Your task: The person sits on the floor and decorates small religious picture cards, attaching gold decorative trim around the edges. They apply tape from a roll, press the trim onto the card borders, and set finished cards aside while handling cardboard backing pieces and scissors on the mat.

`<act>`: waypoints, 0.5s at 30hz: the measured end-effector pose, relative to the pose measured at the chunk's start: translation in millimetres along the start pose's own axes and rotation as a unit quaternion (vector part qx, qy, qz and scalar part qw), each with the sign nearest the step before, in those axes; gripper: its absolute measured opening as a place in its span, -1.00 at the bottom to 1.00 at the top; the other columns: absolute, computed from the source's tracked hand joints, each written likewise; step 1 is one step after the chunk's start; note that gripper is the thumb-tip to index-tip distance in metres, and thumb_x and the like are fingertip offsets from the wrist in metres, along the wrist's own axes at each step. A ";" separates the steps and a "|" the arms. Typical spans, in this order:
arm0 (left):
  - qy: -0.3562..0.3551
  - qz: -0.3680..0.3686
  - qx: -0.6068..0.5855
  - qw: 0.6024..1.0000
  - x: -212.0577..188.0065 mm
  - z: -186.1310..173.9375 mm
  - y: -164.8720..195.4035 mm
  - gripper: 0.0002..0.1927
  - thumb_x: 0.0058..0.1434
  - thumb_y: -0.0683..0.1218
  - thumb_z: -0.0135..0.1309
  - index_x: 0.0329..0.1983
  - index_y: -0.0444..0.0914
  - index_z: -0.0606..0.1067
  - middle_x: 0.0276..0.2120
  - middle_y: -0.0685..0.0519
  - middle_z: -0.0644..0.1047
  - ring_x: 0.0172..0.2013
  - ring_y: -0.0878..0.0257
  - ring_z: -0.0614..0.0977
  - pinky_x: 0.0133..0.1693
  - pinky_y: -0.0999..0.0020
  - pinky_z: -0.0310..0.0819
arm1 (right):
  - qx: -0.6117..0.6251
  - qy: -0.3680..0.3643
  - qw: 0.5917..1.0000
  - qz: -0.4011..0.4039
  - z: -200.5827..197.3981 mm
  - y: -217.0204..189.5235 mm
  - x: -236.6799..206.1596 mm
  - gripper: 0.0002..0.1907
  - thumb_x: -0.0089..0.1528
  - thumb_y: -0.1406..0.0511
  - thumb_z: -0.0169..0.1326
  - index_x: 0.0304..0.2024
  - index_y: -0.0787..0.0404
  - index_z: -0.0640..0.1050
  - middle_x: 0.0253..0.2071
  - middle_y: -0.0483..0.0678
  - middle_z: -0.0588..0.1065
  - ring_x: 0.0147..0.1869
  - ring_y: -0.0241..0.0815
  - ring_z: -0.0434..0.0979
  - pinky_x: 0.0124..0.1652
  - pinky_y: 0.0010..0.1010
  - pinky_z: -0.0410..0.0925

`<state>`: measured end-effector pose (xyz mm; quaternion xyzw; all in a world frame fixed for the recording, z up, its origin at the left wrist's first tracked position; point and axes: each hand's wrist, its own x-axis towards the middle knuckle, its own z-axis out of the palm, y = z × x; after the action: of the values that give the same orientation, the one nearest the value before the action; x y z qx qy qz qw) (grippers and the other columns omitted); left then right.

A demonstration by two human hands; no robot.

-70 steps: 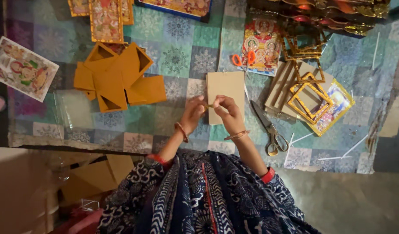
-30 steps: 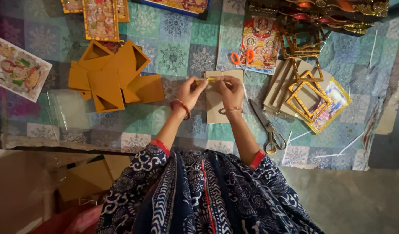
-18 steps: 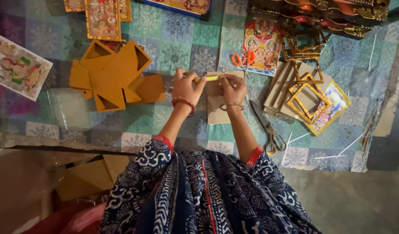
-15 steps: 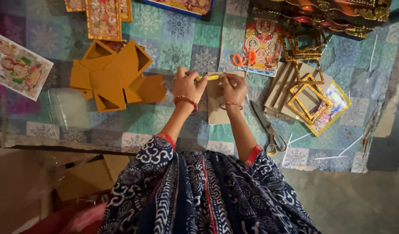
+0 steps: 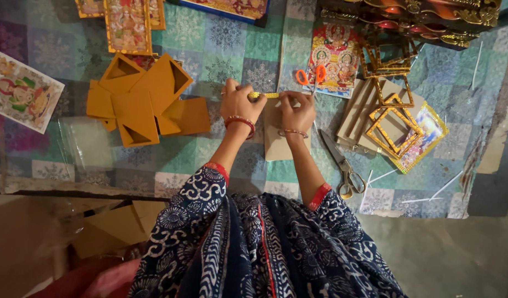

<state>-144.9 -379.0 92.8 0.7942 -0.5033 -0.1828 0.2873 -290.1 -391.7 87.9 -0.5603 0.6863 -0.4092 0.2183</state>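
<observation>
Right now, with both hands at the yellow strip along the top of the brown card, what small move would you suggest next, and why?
Probably press the yellow strip flat along the brown card's top edge. The left hand and right hand pinch its two ends, and it appears lined up with that edge.

You see a yellow strip (image 5: 263, 95) on a plain brown card (image 5: 280, 144). The cloth (image 5: 237, 38) has teal and purple snowflake squares. The folded boards (image 5: 143, 99) are mustard orange; your sleeves (image 5: 193, 221) are navy with white print.
</observation>
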 end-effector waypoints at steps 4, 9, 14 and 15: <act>0.007 -0.001 0.004 1.000 0.8 1.7 0.9 -0.66 -0.04 0.18 0.34 -0.45 -0.15 0.60 -0.19 0.05 0.37 -0.11 0.05 0.49 -0.33 0.03 0.49 | -0.013 0.009 1.000 0.000 0.4 2.5 0.8 -0.84 0.13 0.22 0.35 -0.30 0.13 0.73 -0.31 -0.02 0.55 -0.26 -0.07 0.60 -0.20 -0.27 0.42; 0.013 0.001 0.003 1.000 1.1 2.5 1.2 -0.67 -0.06 0.17 0.35 -0.46 -0.15 0.60 -0.21 0.05 0.37 -0.12 0.05 0.48 -0.36 0.04 0.48 | -0.012 0.014 1.000 0.005 0.4 3.3 0.4 -0.81 0.13 0.21 0.36 -0.29 0.16 0.72 -0.32 0.00 0.54 -0.28 -0.08 0.60 -0.20 -0.27 0.43; 0.020 0.025 0.021 0.999 3.8 5.0 0.7 -0.66 -0.07 0.18 0.36 -0.48 -0.15 0.61 -0.22 0.04 0.39 -0.14 0.04 0.48 -0.28 0.05 0.47 | -0.005 0.017 1.000 0.006 0.2 3.0 -0.2 -0.81 0.13 0.21 0.36 -0.29 0.16 0.72 -0.32 -0.01 0.54 -0.29 -0.10 0.60 -0.22 -0.29 0.44; 0.021 0.028 0.025 0.999 4.3 6.4 -0.4 -0.66 -0.08 0.18 0.36 -0.49 -0.15 0.61 -0.22 0.05 0.39 -0.14 0.04 0.48 -0.27 0.06 0.47 | -0.004 0.019 1.000 0.008 1.7 4.0 -0.9 -0.81 0.12 0.21 0.37 -0.29 0.16 0.72 -0.32 -0.01 0.54 -0.29 -0.11 0.61 -0.22 -0.30 0.44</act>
<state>-146.5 -384.4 87.6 0.7901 -0.5239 -0.1455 0.2830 -290.9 -391.2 83.6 -0.5479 0.6964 -0.4153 0.2059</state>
